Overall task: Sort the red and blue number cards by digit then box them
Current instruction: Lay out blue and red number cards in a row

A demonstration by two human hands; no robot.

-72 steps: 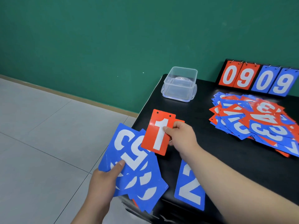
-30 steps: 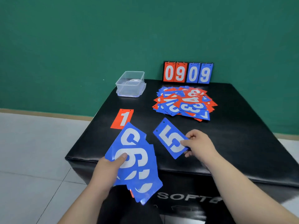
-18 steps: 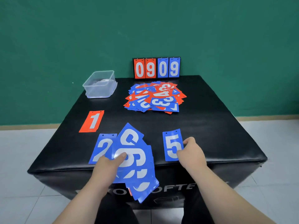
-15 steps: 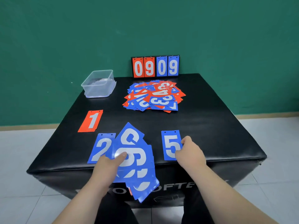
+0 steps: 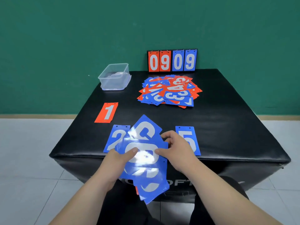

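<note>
A: My hands?
B: Your left hand (image 5: 116, 161) grips the fan (image 5: 146, 174) of blue cards from below, thumb on top; your right hand (image 5: 177, 149) pinches its right edge. Both are curled, over the near edge of the table (image 5: 227, 127).
A: And laid out?
B: Three single cards: red 1 (image 5: 106, 112), blue 2 (image 5: 115, 137), blue 5 (image 5: 186, 132) — plus one mixed pile (image 5: 169, 91) and one clear box (image 5: 115, 77) further back.

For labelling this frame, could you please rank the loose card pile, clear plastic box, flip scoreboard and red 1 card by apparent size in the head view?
1. Loose card pile.
2. Flip scoreboard and clear plastic box: close, the scoreboard perhaps slightly larger.
3. Red 1 card, smallest though nearer the camera.
</note>
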